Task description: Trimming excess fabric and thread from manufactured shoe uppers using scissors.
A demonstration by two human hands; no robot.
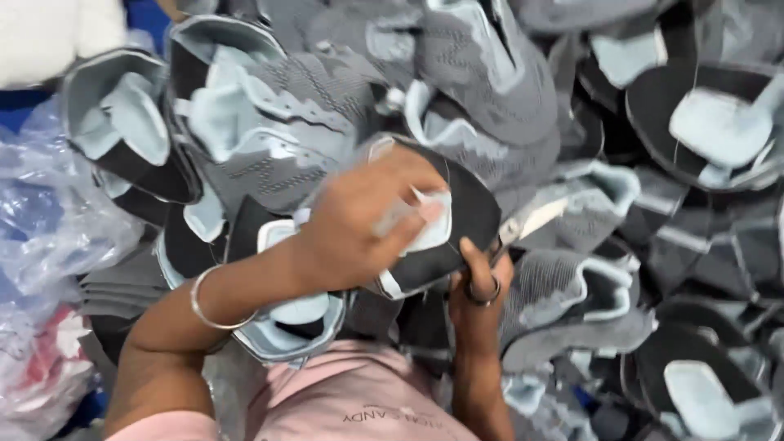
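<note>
The left hand [359, 224] is closed around a shoe upper [445, 224], black and grey with a pale blue lining, and the fingers curl over its collar; the picture is a little blurred here. The right hand [480, 282], with a ring on one finger, is closed on small scissors [523, 229] whose blades touch the edge of the same upper. So the upper sits between both hands, just above the person's lap in pink cloth [351, 400]. I judge that the step in hand is trimming at this edge, and a next cut calls for a steady hold and a small turn of the piece. All around lies a big pile of similar uppers [490, 73], and clear plastic bags [57, 229] lie at the left.
</note>
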